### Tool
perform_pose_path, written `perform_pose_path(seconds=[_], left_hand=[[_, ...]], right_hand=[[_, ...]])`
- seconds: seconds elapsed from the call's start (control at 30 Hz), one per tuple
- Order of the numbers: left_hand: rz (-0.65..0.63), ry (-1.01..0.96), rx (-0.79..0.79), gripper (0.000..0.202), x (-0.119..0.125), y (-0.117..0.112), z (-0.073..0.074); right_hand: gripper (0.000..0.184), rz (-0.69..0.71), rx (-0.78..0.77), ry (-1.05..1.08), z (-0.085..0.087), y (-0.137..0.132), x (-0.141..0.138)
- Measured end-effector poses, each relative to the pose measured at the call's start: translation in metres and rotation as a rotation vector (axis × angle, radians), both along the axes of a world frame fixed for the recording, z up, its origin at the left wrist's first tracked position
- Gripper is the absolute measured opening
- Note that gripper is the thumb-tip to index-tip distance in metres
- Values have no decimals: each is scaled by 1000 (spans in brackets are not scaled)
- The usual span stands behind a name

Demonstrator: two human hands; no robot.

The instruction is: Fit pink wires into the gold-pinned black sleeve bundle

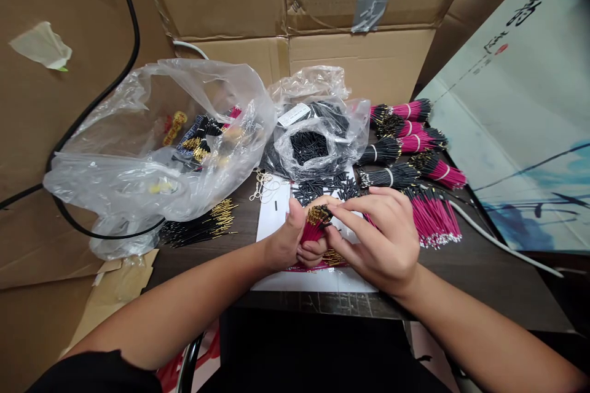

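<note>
Checking in on my remote head feed: the left hand (pixel 283 242) closes snugly around a small bunch of pink wires (pixel 313 230), gold pins up, over a white sheet (pixel 271 227). The right hand's fingertips (pixel 338 212) sit narrow on the pin ends; can't tell if they're gripping. 5 banded bundles (pixel 405 144) look done, while a loose pink pile (pixel 433 221) and black sleeves (pixel 322 187) remain.

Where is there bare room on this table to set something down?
Bare dark tabletop lies right of the right hand, below the white cable. A narrow strip sits between the black-and-gold wires and the left forearm. Crowded: behind the hands, with plastic bags and pink wire bundles.
</note>
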State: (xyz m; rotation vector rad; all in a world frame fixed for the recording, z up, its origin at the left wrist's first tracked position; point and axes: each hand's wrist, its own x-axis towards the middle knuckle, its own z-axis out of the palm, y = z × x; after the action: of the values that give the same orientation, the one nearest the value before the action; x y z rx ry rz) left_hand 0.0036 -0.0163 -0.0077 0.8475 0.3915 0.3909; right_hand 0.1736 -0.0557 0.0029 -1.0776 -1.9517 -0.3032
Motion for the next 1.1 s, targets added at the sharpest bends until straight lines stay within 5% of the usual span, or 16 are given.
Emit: perform_pose_path(seconds=[0.23, 0.43, 0.53, 0.67, 1.1], left_hand=[[-12, -25, 73, 87, -3, 0, -8], [42, 115, 465, 58, -8, 6, 8], [99, 226, 628, 35, -7, 9, 13], [192, 338, 774, 28, -6, 12, 13], [200, 440, 853, 22, -4, 12, 6]], right_hand=[[38, 35, -9, 22, 0, 1, 0], [46, 99, 3, 116, 0, -2, 8], [39, 178, 14, 106, 3, -5, 12], [34, 248, 6, 76, 6, -6, 15], [40, 172, -80, 87, 3, -3, 7]])
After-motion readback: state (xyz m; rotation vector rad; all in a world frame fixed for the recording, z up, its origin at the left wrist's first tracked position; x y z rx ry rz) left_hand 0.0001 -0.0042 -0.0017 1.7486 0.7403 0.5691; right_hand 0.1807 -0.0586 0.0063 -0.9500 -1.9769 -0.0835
